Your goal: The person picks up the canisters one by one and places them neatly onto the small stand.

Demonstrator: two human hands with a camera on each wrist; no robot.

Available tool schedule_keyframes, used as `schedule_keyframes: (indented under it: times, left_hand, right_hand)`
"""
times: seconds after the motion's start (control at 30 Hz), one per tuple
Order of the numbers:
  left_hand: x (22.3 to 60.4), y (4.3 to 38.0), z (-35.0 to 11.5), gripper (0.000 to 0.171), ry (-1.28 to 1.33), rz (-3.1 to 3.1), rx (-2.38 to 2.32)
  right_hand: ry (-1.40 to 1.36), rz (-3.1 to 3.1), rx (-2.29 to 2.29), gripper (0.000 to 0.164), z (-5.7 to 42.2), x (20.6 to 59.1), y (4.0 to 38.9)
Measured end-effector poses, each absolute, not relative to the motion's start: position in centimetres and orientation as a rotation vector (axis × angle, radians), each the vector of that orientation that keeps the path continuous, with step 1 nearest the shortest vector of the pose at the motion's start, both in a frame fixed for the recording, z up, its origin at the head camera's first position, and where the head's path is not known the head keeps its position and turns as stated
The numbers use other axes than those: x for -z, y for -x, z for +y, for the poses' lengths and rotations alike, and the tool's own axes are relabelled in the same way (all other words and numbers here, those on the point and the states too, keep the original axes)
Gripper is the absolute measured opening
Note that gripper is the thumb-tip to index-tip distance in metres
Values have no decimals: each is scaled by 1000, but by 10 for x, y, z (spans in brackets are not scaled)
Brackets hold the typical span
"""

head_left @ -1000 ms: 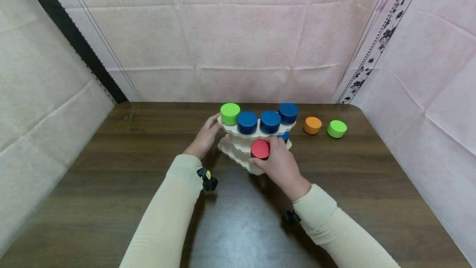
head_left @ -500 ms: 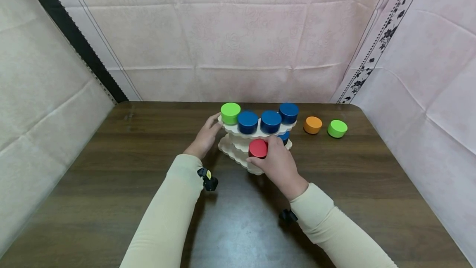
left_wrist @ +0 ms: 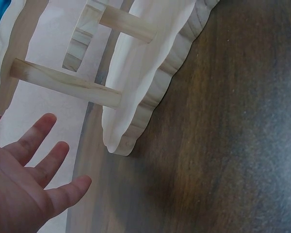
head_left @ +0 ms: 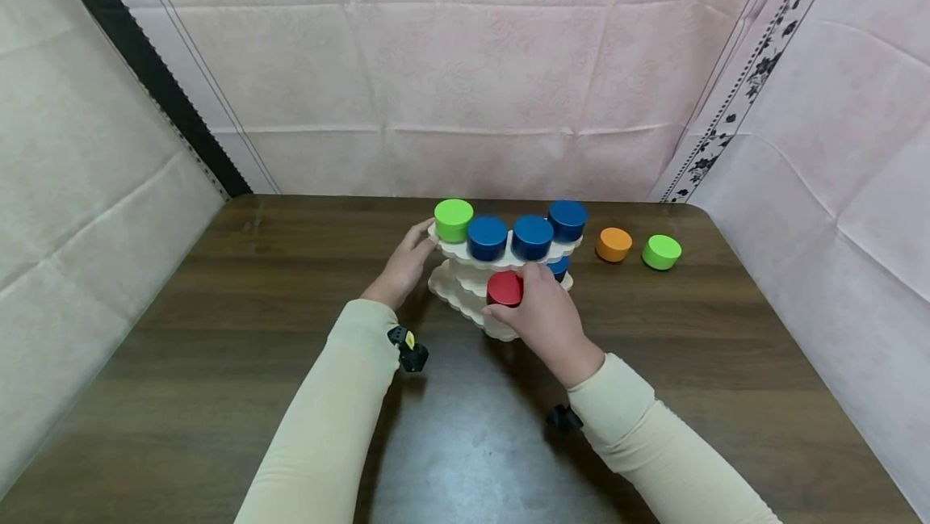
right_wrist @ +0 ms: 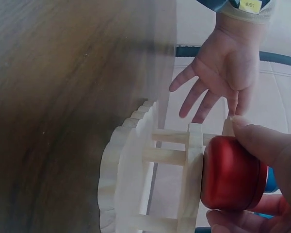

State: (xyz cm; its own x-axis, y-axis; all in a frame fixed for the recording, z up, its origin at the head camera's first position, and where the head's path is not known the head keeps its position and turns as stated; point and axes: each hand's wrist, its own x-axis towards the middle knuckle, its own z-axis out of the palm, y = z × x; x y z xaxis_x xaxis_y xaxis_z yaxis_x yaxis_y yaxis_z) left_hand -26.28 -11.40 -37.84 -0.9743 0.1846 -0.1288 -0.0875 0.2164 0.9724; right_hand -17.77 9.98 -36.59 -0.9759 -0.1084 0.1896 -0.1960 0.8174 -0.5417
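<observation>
Gripping red cylinder, right hand; probable shelf contact, right wrist view only.

text check | right wrist cam: yellow tag has a few small dark letters, too fuzzy for me to call from here tbh | it's stuck on the black gadget on the left wrist | head cam: tag's just a yellow speck | zero words I can actually read
</observation>
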Motion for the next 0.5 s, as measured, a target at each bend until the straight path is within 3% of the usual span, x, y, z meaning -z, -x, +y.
schedule_keyframes:
  times: [0.5]
  left_hand:
    - [379,264,-113,52,-93,2306,-1825]
  right_hand:
    - [-210,-2792,-814,58,98,371,181]
